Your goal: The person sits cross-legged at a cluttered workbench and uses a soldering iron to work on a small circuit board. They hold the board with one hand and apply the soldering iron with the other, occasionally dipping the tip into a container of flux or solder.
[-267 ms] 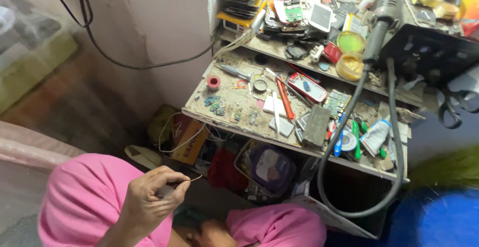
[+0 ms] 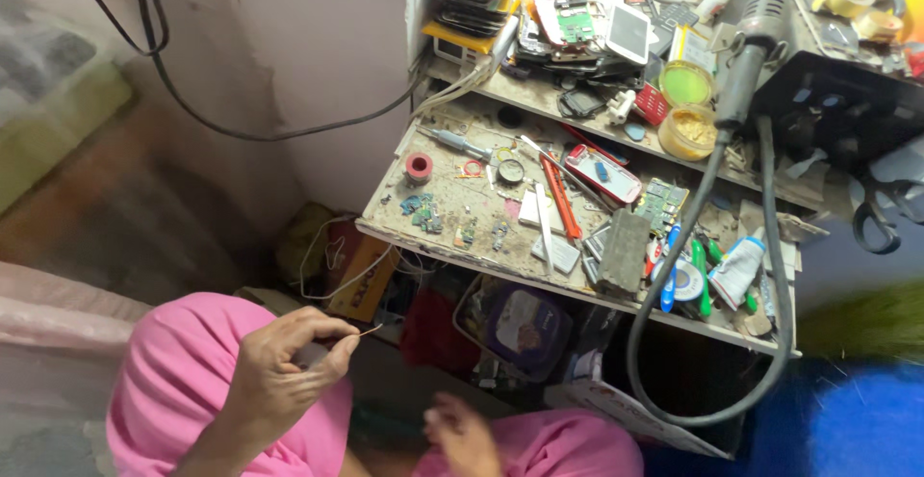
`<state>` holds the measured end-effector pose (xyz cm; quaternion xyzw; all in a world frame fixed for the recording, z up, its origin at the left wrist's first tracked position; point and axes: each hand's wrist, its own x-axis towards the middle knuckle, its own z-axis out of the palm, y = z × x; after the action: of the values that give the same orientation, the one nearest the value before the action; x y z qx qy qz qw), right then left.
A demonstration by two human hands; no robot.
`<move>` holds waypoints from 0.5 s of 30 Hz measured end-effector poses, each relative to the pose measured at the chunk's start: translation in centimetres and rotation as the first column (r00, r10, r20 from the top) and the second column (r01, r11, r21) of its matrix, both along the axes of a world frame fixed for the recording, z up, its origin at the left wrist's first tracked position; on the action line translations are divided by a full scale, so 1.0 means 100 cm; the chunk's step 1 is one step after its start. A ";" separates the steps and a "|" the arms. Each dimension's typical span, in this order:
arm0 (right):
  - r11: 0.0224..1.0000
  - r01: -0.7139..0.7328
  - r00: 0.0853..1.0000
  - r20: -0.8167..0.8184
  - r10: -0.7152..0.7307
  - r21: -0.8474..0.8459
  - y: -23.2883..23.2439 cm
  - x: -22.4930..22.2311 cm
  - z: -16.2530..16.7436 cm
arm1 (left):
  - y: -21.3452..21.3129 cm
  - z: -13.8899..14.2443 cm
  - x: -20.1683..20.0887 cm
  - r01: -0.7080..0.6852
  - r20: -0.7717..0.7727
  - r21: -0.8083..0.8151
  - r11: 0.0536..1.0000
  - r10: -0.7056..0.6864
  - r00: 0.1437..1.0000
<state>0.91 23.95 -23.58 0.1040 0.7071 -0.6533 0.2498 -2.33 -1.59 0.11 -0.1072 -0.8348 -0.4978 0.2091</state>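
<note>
Pink trousers [image 2: 164, 390] cover both knees at the bottom of the head view, at roughly 7 o'clock. Left hand [image 2: 279, 371] rests on the left knee with fingers curled in; thumb and forefinger pinch a thin metal tool [image 2: 358, 335] whose fine tip points toward 2 o'clock. Tool type cannot be determined; it is too slender. Right hand [image 2: 462, 434] sits low at 6 o'clock between the knees and is blurred; whether it holds anything cannot be told.

Workbench [image 2: 462, 246], dusty and grey, stands at 1 o'clock from the left hand, well apart from it. On its lower surface: a small red tape roll [image 2: 419, 166] at the left end, a red-handled tool [image 2: 560, 198] near the centre, a red-and-white phone [image 2: 602, 173] just beside it toward 2 o'clock, a green circuit board [image 2: 662, 204], and a white tube [image 2: 739, 270] at the right end. Upper shelf carries stacked phone parts, a green-lidded jar [image 2: 686, 82] and a yellow-filled jar [image 2: 687, 130]. A grey hot-air handpiece [image 2: 751, 34] stands at 1 o'clock, its thick grey hose [image 2: 664, 294] looping down past the bench front. Black cable [image 2: 192, 111] hangs on the wall at 11 o'clock.
</note>
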 end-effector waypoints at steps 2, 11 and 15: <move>0.985 0.114 0.982 -0.134 -0.131 -0.131 0.024 0.001 0.009 | -0.004 0.002 -0.007 0.021 -0.023 0.003 1.000 -0.021 1.000; 0.941 0.304 0.933 -0.243 -0.264 0.145 0.065 0.033 0.047 | -0.033 -0.005 -0.024 0.055 0.068 0.117 0.992 -0.064 0.996; 0.891 0.307 0.951 -0.069 -0.302 0.333 0.060 0.041 0.055 | -0.047 -0.009 -0.034 0.100 0.144 0.159 0.982 -0.123 0.982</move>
<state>5.05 29.90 -18.10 0.2499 0.7859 -0.5532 0.1174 -5.74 -6.32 -0.78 -0.0993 -0.8008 -0.5776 0.1236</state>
